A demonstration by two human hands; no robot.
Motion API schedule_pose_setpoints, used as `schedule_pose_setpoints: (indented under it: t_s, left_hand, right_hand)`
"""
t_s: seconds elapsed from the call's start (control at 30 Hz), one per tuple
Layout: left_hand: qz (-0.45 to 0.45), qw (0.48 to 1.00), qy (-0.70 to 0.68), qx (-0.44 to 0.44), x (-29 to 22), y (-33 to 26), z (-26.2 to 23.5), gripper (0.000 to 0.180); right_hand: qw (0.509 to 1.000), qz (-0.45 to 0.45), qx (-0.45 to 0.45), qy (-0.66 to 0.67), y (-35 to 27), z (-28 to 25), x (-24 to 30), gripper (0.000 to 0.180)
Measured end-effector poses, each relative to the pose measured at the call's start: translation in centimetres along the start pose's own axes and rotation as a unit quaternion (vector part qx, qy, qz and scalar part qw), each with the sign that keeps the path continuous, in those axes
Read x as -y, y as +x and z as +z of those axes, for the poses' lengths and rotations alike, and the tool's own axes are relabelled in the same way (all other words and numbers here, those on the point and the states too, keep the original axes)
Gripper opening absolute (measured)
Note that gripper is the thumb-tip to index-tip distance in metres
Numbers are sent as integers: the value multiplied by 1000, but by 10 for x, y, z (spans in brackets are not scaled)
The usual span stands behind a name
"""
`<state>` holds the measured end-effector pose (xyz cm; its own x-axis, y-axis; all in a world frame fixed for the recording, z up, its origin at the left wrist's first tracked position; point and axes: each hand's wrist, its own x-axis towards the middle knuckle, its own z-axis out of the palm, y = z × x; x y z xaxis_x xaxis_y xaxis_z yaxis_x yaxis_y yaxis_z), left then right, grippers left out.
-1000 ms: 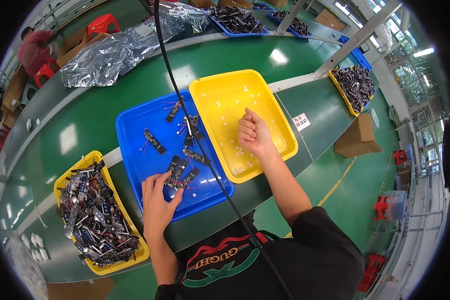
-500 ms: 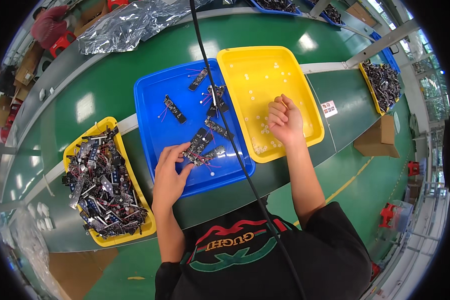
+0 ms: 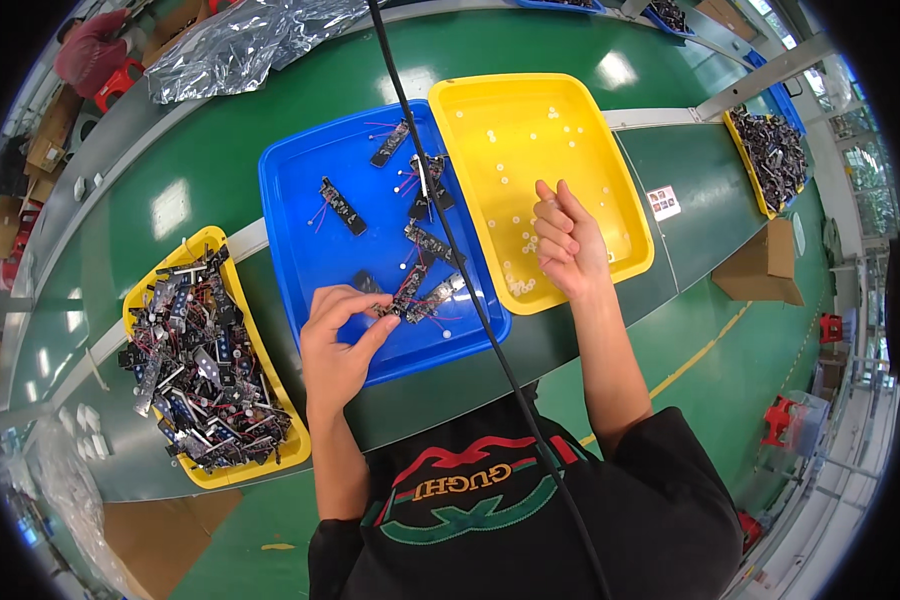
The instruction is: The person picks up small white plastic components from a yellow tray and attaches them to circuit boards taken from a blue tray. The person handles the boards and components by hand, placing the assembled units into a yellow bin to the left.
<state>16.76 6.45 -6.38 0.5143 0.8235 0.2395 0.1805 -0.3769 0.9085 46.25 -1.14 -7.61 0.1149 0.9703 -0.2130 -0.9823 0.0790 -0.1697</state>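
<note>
In the glossy blue plastic tray [image 3: 300, 200], left hand [image 3: 335, 350] fingers pinch a flat dark circuit board [image 3: 402, 297]; right hand [image 3: 567, 240] curls loosely.

Blue tray [image 3: 300, 190], yellow tray [image 3: 570, 110], green belt [image 3: 170, 170].

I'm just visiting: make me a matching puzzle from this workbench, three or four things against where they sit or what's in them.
Things:
1. blue tray
2. middle yellow tray
3. left yellow tray
4. left hand

Descriptions:
A. heaped with dark parts
B. tiny white bits only
C. a few scattered small boards
D. fingers on a wired board

Pairs: 1-C, 2-B, 3-A, 4-D
</note>
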Motion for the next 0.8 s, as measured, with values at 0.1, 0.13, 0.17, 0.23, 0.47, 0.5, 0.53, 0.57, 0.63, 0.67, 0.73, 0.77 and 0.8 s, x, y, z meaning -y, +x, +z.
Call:
schedule_pose_setpoints:
  t_s: [0.1, 0.13, 0.17, 0.23, 0.47, 0.5, 0.53, 0.57, 0.63, 0.67, 0.73, 0.77, 0.8]
  left_hand:
    - [-19, 990, -135, -22, -4, 4, -3, 19]
    - [-39, 981, -190, -29, -7, 4, -3, 18]
    - [-56, 964, -258, -32, -7, 4, -3, 17]
    - [-88, 916, -390, -36, -7, 9, -1, 16]
    - [-221, 850, -478, -25, -15, 26, 13, 22]
    - [-234, 834, -500, -16, -14, 29, 17, 22]
    - [-261, 823, -505, -18, -15, 32, 22, 25]
    - [-285, 817, -501, -23, -19, 35, 27, 27]
    - [-333, 803, -493, -35, -27, 40, 36, 30]
    - [-329, 794, -512, -19, -24, 40, 36, 30]
    - [-285, 826, -487, -15, -17, 38, 40, 31]
    - [-263, 840, -474, -16, -16, 36, 41, 32]
    - [-253, 848, -465, -33, -17, 36, 40, 36]
  right_hand:
    - [999, -7, -25, -30, -2, 9, -1, 31]
    - [999, -11, -29, -40, -4, 11, -1, 29]
    - [998, -15, -34, -50, -6, 13, -1, 28]
    - [995, -42, -44, -85, -8, 17, -2, 27]
    - [996, -51, 13, -69, -4, -11, -8, 25]
    - [995, -56, 3, -89, -5, -11, -8, 25]
    - [993, -58, -7, -106, -5, -8, -10, 26]
    - [990, -60, -18, -122, -7, -5, -11, 26]
    - [992, -49, -34, -108, -10, 0, -11, 31]
    - [992, -49, -56, -106, -11, 6, -12, 32]
    - [990, -54, -69, -110, -10, 9, -13, 34]
    - [990, -60, -59, -116, -9, 6, -13, 35]
    - [989, -65, -49, -122, -7, 5, -13, 35]
